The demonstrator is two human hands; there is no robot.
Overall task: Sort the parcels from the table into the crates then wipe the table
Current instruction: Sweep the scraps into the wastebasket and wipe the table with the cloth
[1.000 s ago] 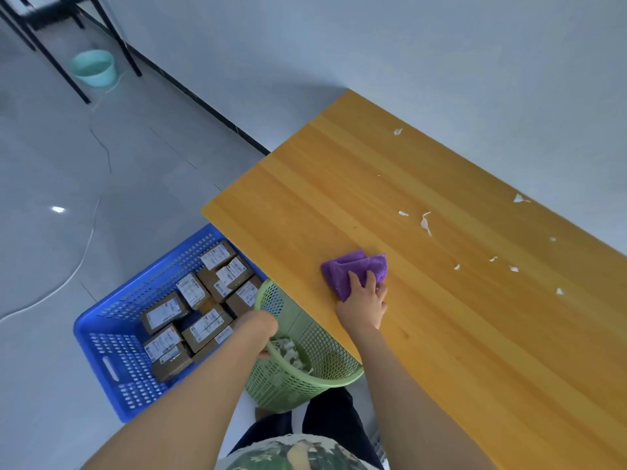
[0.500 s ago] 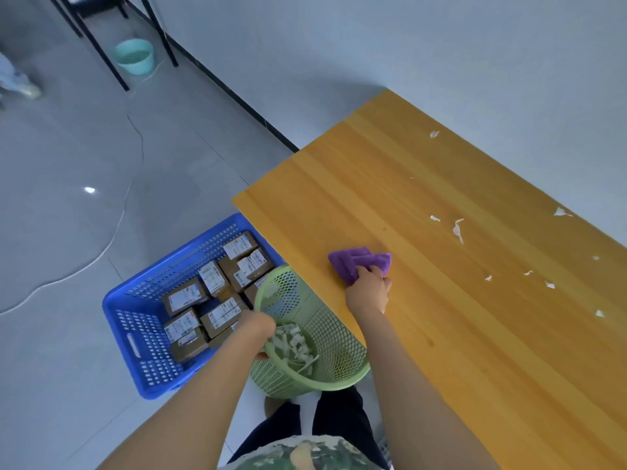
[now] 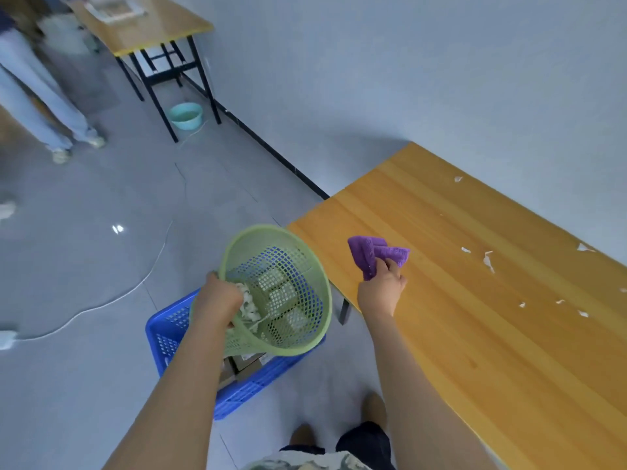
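My left hand point(image 3: 217, 301) grips the rim of a green mesh basket point(image 3: 298, 337), lifted and tilted beside the table's left corner, with white paper scraps inside it. Under the basket stands the blue crate point(image 3: 173, 337) on the floor; its brown parcels point(image 3: 234, 369) are mostly hidden. My right hand point(image 3: 381, 291) holds a crumpled purple cloth point(image 3: 371, 252) just above the wooden table point(image 3: 475, 334) near its left edge. White paper scraps point(image 3: 488, 261) lie scattered on the table's far right part.
A second table point(image 3: 142, 32) on black legs stands at the back left, a teal basin point(image 3: 186, 115) under it. A person's legs point(image 3: 40, 106) are at the far left. A white cable point(image 3: 112, 298) runs across the grey floor. The wall borders the table's far side.
My left hand has raised the green basket from beside the crate up to table height. My right hand has lifted the purple cloth off the tabletop. The view has tilted upward.
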